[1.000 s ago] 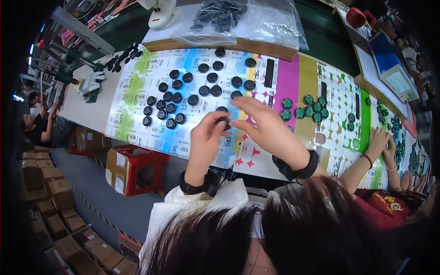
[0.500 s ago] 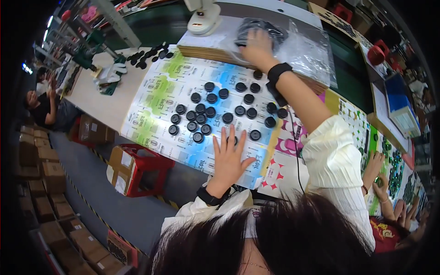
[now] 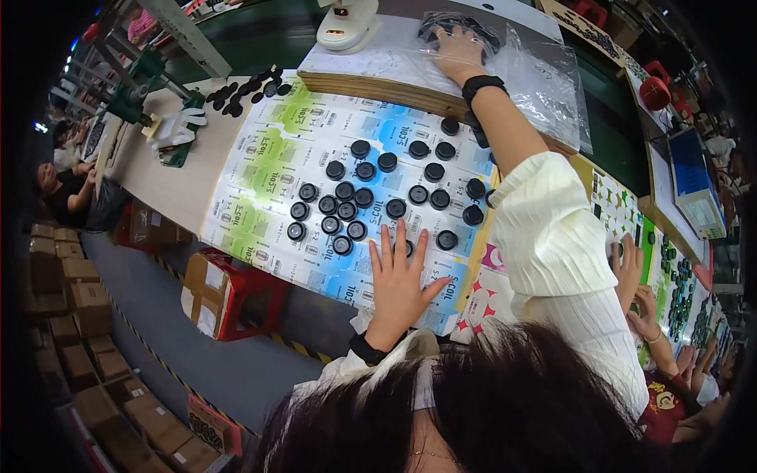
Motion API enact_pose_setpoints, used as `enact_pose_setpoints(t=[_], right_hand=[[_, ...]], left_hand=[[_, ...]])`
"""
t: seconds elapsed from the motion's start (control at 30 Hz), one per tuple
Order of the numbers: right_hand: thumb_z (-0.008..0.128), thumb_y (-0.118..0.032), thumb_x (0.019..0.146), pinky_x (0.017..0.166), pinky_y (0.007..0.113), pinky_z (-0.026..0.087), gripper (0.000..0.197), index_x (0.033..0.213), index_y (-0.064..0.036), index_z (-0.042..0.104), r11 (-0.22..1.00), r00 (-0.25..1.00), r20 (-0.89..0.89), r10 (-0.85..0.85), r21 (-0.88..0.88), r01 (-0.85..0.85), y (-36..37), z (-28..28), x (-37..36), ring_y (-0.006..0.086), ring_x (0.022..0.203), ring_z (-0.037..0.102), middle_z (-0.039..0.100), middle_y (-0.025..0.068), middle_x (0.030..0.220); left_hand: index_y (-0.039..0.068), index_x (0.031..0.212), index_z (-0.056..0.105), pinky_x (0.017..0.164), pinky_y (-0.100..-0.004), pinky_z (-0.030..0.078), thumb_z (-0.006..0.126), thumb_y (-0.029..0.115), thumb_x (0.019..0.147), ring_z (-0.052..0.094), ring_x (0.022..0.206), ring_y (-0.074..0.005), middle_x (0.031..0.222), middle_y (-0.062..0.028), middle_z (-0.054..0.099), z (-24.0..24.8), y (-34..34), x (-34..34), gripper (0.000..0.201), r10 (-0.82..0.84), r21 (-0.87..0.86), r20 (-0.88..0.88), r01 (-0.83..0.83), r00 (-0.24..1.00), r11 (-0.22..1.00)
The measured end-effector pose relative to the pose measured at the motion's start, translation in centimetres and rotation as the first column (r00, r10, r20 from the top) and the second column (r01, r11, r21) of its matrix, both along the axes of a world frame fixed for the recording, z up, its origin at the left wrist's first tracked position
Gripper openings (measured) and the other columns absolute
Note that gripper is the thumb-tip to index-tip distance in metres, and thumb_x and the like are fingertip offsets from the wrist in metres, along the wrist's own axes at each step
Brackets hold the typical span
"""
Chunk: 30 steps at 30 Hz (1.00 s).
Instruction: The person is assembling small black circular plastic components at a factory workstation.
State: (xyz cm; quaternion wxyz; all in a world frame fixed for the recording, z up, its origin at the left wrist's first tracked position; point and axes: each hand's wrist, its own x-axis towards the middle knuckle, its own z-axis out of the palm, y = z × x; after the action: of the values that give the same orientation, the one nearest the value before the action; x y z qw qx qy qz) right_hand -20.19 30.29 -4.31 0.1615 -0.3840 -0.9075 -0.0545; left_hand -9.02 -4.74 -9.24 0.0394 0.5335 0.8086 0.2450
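My left hand lies flat on the printed sheet covering the table, fingers spread. A black round cap lies partly hidden under its fingers. Several more black round caps stand scattered on the sheet beyond it, some bunched together. My right hand is stretched far forward onto a clear plastic bag, its fingers extended over the black contents. What those contents are is not clear through the plastic. The bag rests on a raised board along the table's far side.
A white device stands left of the bag. Flat black pieces lie at the far left, near a green hand press. A red stool bears a carton. At right, other people's hands are over another table.
My right hand has pushed slightly farther forward on the bag, its fingers now more spread. The left hand stays flat in nearly the same place. The view has shifted a little.
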Motion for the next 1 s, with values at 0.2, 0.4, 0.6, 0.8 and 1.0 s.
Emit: enact_pose_setpoints(t=[0.2,0.4,0.6,0.8,1.0], right_hand=[[0.048,-0.038,0.076,0.081,0.040,0.041,0.041,0.108,-0.0115,0.050,0.994,0.971,-0.222,0.089,-0.049,-0.103,0.0,0.0,0.5,0.0358,0.091,0.053,0.051,0.0185,0.105],[0.047,-0.032,0.078,0.071,0.039,0.041,0.031,0.095,-0.0068,0.054,0.936,0.775,-0.632,0.029,-0.254,-0.243,1.1,-0.4,1.5,0.0328,0.083,0.051,0.055,0.0167,0.084],[0.053,-0.005,0.077,0.044,0.027,0.038,0.006,0.080,-0.0018,0.049,0.245,0.146,-0.758,-0.636,-0.377,-0.893,2.5,-2.8,3.8,0.0135,0.050,0.044,0.046,0.0039,0.061],[0.055,-0.009,0.077,0.043,0.027,0.036,0.008,0.075,-0.0057,0.048,-0.141,0.336,-0.619,-0.710,-0.343,-0.929,-2.0,-2.3,11.4,0.0132,0.048,0.042,0.046,0.0038,0.063],[0.056,-0.016,0.079,0.040,0.018,0.028,0.014,0.088,-0.0062,0.058,0.167,0.655,-0.526,-0.542,-0.832,-0.530,-19.2,0.9,21.7,0.0045,0.048,0.041,0.052,0.0012,0.067]], left_hand=[[0.008,0.122,0.040,0.097,-0.0512,0.011,0.060,0.047,0.068,0.016,0.123,-0.0411,0.133,-0.0219,0.021,-0.3,-0.1,0.1,0.070,0.011,0.015,-0.004,-0.011,1.000,1.000],[0.007,0.121,0.041,0.098,-0.0499,0.011,0.060,0.045,0.068,0.017,0.123,-0.0399,0.133,-0.0213,0.022,-0.3,-0.4,0.4,0.068,0.016,0.025,-0.008,-0.016,1.000,1.000],[0.006,0.117,0.044,0.098,-0.0506,0.012,0.061,0.043,0.067,0.019,0.122,-0.0397,0.132,-0.0206,0.023,-0.7,-0.2,0.4,0.064,0.001,0.088,-0.027,0.001,1.000,0.996],[0.007,0.116,0.045,0.098,-0.0506,0.013,0.063,0.042,0.066,0.021,0.121,-0.0388,0.131,-0.0199,0.025,-1.4,0.2,0.4,0.064,-0.027,0.115,-0.062,0.034,0.998,0.993],[0.008,0.117,0.045,0.097,-0.0518,0.013,0.065,0.040,0.065,0.022,0.121,-0.0387,0.130,-0.0192,0.026,-2.2,-0.5,-0.1,0.064,-0.006,0.123,-0.084,0.017,0.996,0.992]])
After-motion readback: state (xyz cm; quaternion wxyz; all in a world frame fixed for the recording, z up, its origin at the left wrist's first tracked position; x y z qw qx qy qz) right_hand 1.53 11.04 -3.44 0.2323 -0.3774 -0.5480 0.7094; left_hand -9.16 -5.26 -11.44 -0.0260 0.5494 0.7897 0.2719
